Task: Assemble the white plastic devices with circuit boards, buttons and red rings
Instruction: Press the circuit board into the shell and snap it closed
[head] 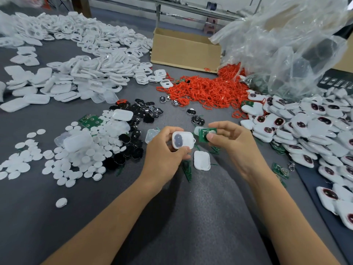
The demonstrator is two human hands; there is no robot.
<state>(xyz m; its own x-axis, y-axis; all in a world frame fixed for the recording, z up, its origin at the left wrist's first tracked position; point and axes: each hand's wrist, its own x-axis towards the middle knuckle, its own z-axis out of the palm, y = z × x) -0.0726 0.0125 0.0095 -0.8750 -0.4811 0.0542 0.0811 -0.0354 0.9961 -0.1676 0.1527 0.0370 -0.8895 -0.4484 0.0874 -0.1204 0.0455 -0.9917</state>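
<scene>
My left hand [164,150] grips a white plastic shell [182,140] with dark round parts seated inside it. Just to its right, my right hand [229,138] pinches a small green circuit board [205,134] between thumb and fingers. The board and the shell are a short gap apart. A white back cover [202,160] lies flat on the grey table below both hands. A heap of red rings [208,92] sits behind the hands. White round buttons [80,159] and black discs [137,119] spread out to the left.
Piles of white shells [86,73] fill the back left. Finished white devices [309,131] are heaped along the right. A cardboard box [186,50] and a clear plastic bag [286,44] stand at the back. Loose green boards [90,120] lie on the left.
</scene>
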